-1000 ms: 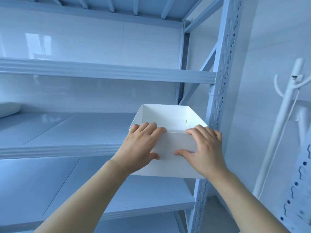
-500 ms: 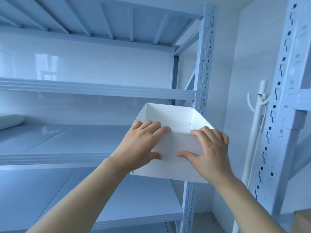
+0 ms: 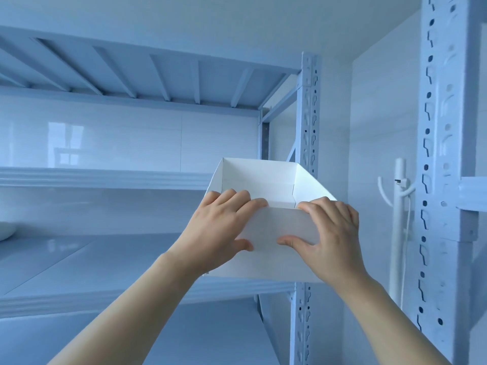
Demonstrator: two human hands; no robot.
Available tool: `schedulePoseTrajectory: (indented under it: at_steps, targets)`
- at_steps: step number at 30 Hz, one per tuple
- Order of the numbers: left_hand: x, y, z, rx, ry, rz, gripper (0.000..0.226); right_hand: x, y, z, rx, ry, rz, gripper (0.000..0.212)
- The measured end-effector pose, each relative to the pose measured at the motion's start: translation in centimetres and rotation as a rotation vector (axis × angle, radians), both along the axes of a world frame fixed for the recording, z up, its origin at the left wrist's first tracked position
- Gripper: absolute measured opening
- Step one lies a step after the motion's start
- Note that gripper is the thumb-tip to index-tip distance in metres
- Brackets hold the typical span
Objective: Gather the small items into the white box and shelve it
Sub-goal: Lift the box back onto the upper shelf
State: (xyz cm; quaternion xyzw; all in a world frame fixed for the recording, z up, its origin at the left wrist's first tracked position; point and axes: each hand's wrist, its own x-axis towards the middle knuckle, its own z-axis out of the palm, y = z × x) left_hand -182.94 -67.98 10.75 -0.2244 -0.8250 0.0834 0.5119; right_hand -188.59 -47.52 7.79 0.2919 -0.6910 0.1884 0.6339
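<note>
Pale blue metal shelving [image 3: 147, 180] fills the left and middle of the view, its boards smooth and glossy, its front lips ribbed. Perforated steel uprights stand at the right: one post [image 3: 307, 127] at the corner of the near rack, and a second, wider post [image 3: 442, 154] closer to the camera at the far right. Between the two posts runs a strip of plain white wall with a white coat stand [image 3: 399, 219], its curved hooks and a thin cord showing.

Both hands hold the white box [image 3: 263, 180] at its near wall, in front of the corner post and level with the gap between the middle shelf board [image 3: 105, 259] and the board above it. The box is thin folded card, open-topped, with sharp creased corners and sloping sides; its contents cannot be seen from this angle. The left hand [image 3: 218, 227] has its fingers hooked over the near rim and its thumb pressed on the outer face, a closed grip on the card. The right hand [image 3: 332, 233] mirrors it, fingers over the rim, thumb flat beneath.

The middle shelf board is bare across most of its width, with only a white rounded object [image 3: 6, 230] at the far left edge.
</note>
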Motion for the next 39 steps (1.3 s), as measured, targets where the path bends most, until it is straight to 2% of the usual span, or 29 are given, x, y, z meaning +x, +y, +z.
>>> schedulePoseTrajectory:
  at_steps: [15, 22, 30, 39]
  targets:
    - [-8.9, -3.1, 5.4, -0.046, 0.156, -0.094, 0.079, -8.5, -2.6, 5.6, -0.029, 0.117, -0.031, 0.057]
    - [-10.0, -2.2, 7.2, -0.113, 0.206, -0.139, 0.081, -9.4, -1.5, 6.6, -0.052, 0.123, -0.05, 0.06]
    - [-10.7, -1.5, 7.6, -0.09, 0.263, -0.13, 0.078, -10.0, -1.1, 7.2, -0.064, 0.18, -0.067, 0.057]
    - [-12.7, -2.0, 8.3, -0.076, 0.253, -0.08, 0.079, -12.6, -1.8, 8.5, -0.051, 0.123, -0.004, 0.056]
